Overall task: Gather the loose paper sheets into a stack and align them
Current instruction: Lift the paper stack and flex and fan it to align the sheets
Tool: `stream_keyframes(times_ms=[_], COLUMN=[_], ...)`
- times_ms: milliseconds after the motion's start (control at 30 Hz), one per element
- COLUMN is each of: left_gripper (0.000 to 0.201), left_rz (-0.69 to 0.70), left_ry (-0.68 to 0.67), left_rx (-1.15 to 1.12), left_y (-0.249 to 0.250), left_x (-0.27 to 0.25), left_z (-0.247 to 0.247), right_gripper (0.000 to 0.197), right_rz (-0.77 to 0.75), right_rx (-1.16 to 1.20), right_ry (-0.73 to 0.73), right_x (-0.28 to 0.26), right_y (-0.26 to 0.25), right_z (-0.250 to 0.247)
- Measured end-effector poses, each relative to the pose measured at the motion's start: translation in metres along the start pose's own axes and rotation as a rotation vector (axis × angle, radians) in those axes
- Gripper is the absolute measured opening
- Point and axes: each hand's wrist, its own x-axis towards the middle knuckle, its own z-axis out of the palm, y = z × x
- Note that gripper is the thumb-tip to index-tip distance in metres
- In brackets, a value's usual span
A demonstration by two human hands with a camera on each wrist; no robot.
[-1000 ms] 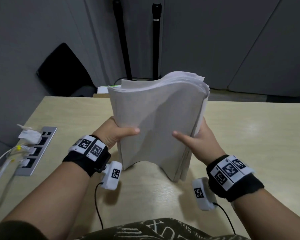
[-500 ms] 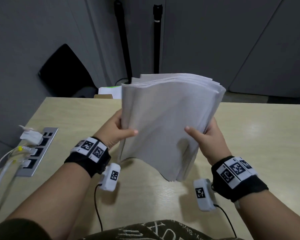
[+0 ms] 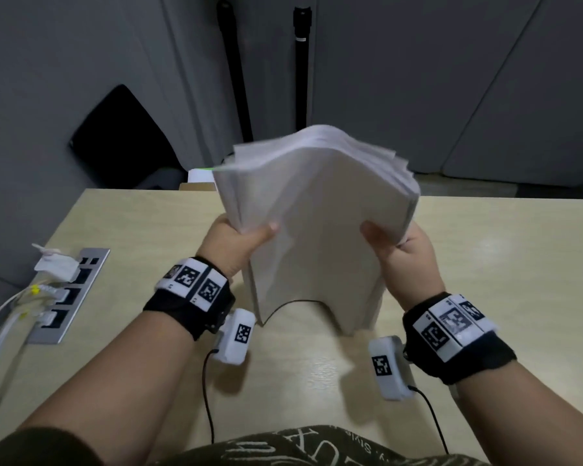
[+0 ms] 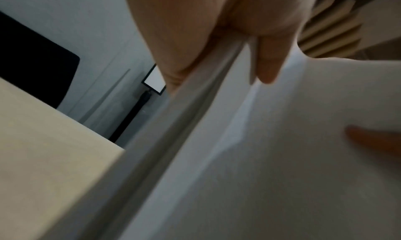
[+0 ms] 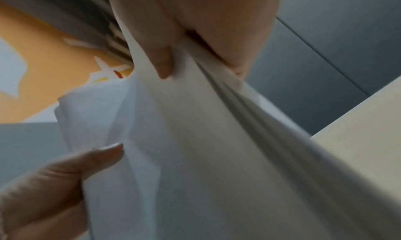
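A thick stack of white paper sheets (image 3: 317, 223) stands on its lower edge on the beige table (image 3: 502, 264), bowed so its bottom middle arches up off the surface. My left hand (image 3: 239, 243) grips the stack's left edge, thumb on the near face. My right hand (image 3: 398, 247) grips the right edge the same way. The top edges of the sheets fan out unevenly. In the left wrist view the paper stack (image 4: 282, 158) fills the right side under my left hand (image 4: 228, 42). In the right wrist view my right hand (image 5: 195, 42) pinches the paper stack (image 5: 217, 149).
A metal socket panel (image 3: 71, 294) with white plugs and cables sits in the table's left side. A black chair (image 3: 122, 136) and two black stand poles (image 3: 300, 68) are behind the table. White papers (image 3: 199, 174) lie beyond the far edge.
The stack, tilted with its bottom lifted half a second ago, now stands down on the table again, bowed in the middle. Both hands stayed on its side edges.
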Motion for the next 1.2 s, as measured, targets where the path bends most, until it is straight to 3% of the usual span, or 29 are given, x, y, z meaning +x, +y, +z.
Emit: stream_keyframes(times_ms=[67,100,167,233,333,400,467,533,633,733,833,900,1000,1067,1200], left_gripper=[0.026,0.031,0.035,0.043,0.035,0.025,0.029,0.037,0.043,0.042,0.016,0.010,0.005,0.001,0.016], left_rz=[0.038,0.046,0.034,-0.021,-0.068,-0.069,-0.027,-0.001,-0.068,-0.113,-0.122,-0.094,-0.018,0.013,-0.075], left_ry=[0.079,0.070,0.001,-0.074,-0.104,-0.002,0.107,0.090,-0.062,-0.137,0.011,0.094,0.110,0.099,0.079], left_rx=[-0.086,-0.122,-0.166,-0.125,0.010,0.008,-0.069,-0.134,-0.084,0.164,0.201,0.271,0.425,0.446,0.326], left_y=[0.003,0.001,-0.005,-0.011,-0.010,-0.006,-0.001,-0.002,-0.008,-0.014,-0.008,0.001,0.018,0.028,0.024], left_x=[0.003,0.004,0.002,0.001,-0.003,-0.003,-0.001,0.001,-0.004,-0.007,-0.006,-0.004,0.003,0.008,0.015], left_z=[-0.008,-0.013,-0.018,-0.013,0.005,0.009,0.001,-0.012,-0.012,0.001,0.006,0.000,-0.012,-0.019,-0.030], right_gripper=[0.009,0.018,0.046,0.058,0.037,0.023,0.015,0.026,0.050,0.029,0.013,0.011,0.014,0.016,0.019], right_rz=[-0.033,-0.042,-0.018,0.080,0.105,0.082,0.054,0.028,0.110,0.143,0.143,0.141,0.152,0.210,0.267], right_rx=[0.107,0.159,0.168,0.103,-0.054,-0.010,0.126,0.193,0.106,0.015,0.055,0.074,-0.015,-0.051,-0.086], right_ry=[0.061,0.073,0.048,-0.002,-0.038,0.018,0.080,0.087,0.025,0.001,0.019,0.065,0.123,0.098,-0.012], right_x=[0.001,0.001,0.002,-0.001,-0.005,-0.007,-0.006,-0.006,-0.004,-0.005,-0.006,-0.004,0.001,0.003,0.001], right_y=[-0.005,-0.006,0.001,0.011,0.018,0.011,0.004,-0.001,0.008,0.013,0.008,0.008,0.016,0.024,0.031], right_z=[-0.009,-0.014,-0.021,-0.016,0.000,0.003,-0.007,-0.018,-0.014,0.001,0.003,-0.005,-0.018,-0.023,-0.017])
